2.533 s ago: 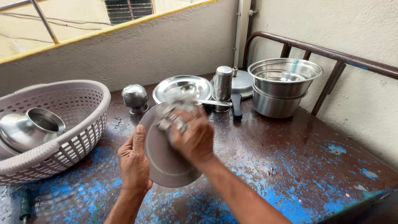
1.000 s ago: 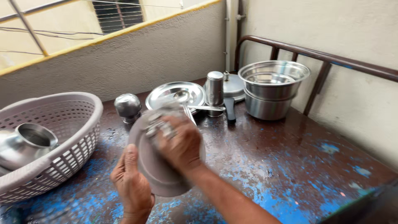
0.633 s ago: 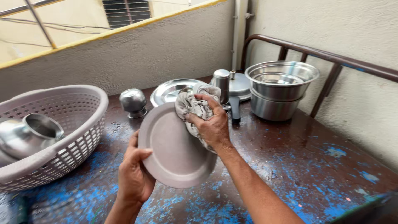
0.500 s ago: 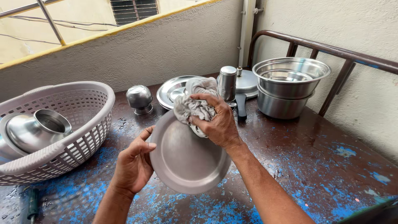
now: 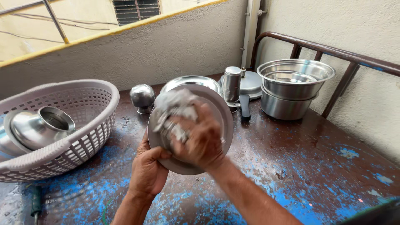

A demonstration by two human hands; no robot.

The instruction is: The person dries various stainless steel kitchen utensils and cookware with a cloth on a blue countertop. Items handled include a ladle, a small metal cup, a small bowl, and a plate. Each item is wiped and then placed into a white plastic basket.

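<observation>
Steel plate (image 5: 216, 109), round and shallow, held up tilted over the near-middle of the table (image 5: 316, 166), face turned toward the camera. Left hand (image 5: 149, 171) clamped on its lower left rim, thumb over the front edge. Right hand (image 5: 200, 139) clenched around a crumpled grey-white cloth (image 5: 173, 109), pressed flat against the plate's face, a bit blurred so finger detail is hard to make out. Rusty brown tabletop with patches of chipped blue paint, looks wet in spots. Off to the left, a pale plastic basket (image 5: 83, 125) with slotted walls, holding a steel pot (image 5: 39, 127) lying on its side, mouth facing up and right. Farther back behind the held plate, another steel plate (image 5: 189, 81) lying flat, mostly hidden. Just left of that, a small rounded steel vessel (image 5: 142, 96) upside down. Right of it, a steel tumbler (image 5: 231, 83) standing upright, with a flat lid (image 5: 252, 81) behind it and a dark handle (image 5: 245, 107) poking toward the near side. Far right, two wide steel bowls (image 5: 293, 85) stacked one in the other, right beside a brown metal railing (image 5: 333, 52). Rough plaster wall (image 5: 166, 46) running along the far edge.
</observation>
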